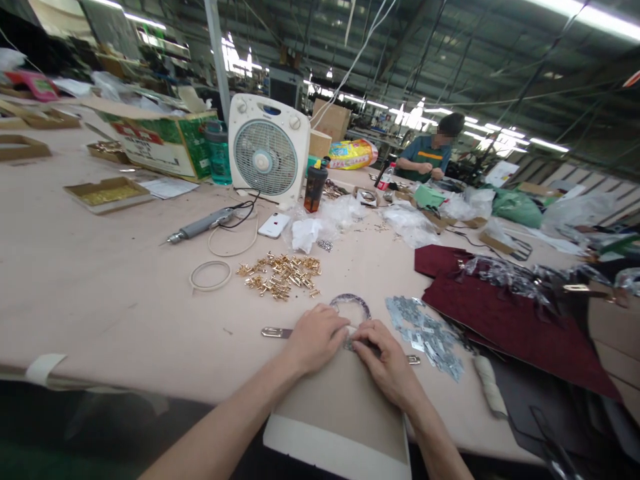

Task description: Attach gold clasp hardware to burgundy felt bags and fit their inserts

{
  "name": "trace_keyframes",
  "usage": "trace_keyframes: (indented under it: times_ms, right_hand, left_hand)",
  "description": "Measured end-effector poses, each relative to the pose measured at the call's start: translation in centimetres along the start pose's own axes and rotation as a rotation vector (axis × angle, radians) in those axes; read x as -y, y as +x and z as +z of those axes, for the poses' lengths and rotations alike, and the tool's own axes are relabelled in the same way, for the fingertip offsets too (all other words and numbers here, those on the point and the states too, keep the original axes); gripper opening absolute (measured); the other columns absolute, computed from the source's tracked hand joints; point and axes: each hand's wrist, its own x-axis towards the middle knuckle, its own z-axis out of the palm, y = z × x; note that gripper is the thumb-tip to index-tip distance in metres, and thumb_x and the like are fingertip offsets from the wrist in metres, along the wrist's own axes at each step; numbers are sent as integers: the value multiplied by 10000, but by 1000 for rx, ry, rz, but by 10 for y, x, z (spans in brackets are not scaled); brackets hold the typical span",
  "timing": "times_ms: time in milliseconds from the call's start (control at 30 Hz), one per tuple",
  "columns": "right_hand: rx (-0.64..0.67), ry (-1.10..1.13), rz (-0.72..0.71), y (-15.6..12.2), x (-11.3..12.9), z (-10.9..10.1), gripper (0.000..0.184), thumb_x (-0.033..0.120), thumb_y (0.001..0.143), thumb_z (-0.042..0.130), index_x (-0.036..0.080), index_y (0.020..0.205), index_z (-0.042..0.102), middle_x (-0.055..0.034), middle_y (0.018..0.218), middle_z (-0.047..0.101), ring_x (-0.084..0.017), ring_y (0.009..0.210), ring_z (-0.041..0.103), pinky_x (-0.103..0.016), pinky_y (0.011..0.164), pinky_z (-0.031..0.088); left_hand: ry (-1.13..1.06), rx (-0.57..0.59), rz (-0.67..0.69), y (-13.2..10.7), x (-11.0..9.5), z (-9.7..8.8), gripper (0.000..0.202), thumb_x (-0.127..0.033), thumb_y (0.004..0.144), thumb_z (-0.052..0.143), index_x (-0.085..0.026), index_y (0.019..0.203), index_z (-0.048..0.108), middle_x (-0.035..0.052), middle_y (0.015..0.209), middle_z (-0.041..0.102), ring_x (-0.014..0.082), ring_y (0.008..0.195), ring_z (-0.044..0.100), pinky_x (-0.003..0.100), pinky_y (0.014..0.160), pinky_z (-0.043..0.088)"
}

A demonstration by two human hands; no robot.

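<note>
In front of me is a tan bag panel [340, 407] with a pale lower band. My left hand [315, 339] is closed on its upper edge, fingers pointing right. My right hand [383, 357] pinches at the same edge, its fingertips against a small greyish metal piece [349, 344], partly hidden between both hands. Behind the fingers curves a dark, plastic-wrapped handle [354, 298]. A dark strap with a metal end [273, 332] sticks out left of my left hand; another metal end [413, 360] shows right of my right hand. Silver metal plates [427, 337] lie in a pile beside my right hand.
Gold-coloured fittings [283, 275] are heaped ahead, near a tape ring [211, 275], electric screwdriver [200, 225] and phone [274, 225]. A box fan [267, 150] stands behind. Maroon pieces [515, 320] and a twine spool [489, 385] lie right; a co-worker [427, 155] is farther back.
</note>
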Motion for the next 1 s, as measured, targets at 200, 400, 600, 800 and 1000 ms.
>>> trace_keyframes:
  times_ms: [200,400,600,800,1000]
  right_hand:
    - [-58,-29,-74,-5,0,3,128,251,1030,577,255,993,699,-68,1077,676,-264,1138,585,-425,1019,469]
    - [-120,-63,-242,-12,-5,10,154,170,1032,563,262,1029,687,-65,1063,692,-263,1126,600,-454,1013,471]
    - [-164,-177,-353,-17,-7,15,238,89,1013,546,261,1103,684,-66,1002,694,-276,1118,607,-491,991,492]
    - [-192,-289,-460,-26,-9,17,337,21,985,536,249,1186,681,-67,985,689,-271,1127,609,-469,967,512]
    - [-196,-274,-316,-26,-4,16,243,99,1016,555,255,1151,683,-70,1053,688,-264,1101,609,-449,975,504]
  left_hand:
    - [-78,122,-74,23,8,2,250,-455,945,645,-288,921,829,25,899,776,237,1034,629,310,869,487]
    - [-95,119,-177,25,8,6,327,-576,903,675,-302,907,851,42,896,790,243,1023,642,300,830,454]
    - [-106,92,-173,23,7,6,275,-533,885,711,-294,847,843,36,853,775,234,1005,644,290,800,452]
    - [-98,72,-169,23,7,8,263,-525,881,728,-289,825,830,32,863,774,233,1006,646,298,811,449]
    - [-122,38,-138,21,6,9,259,-496,909,707,-282,810,814,24,864,773,234,1014,646,310,835,459]
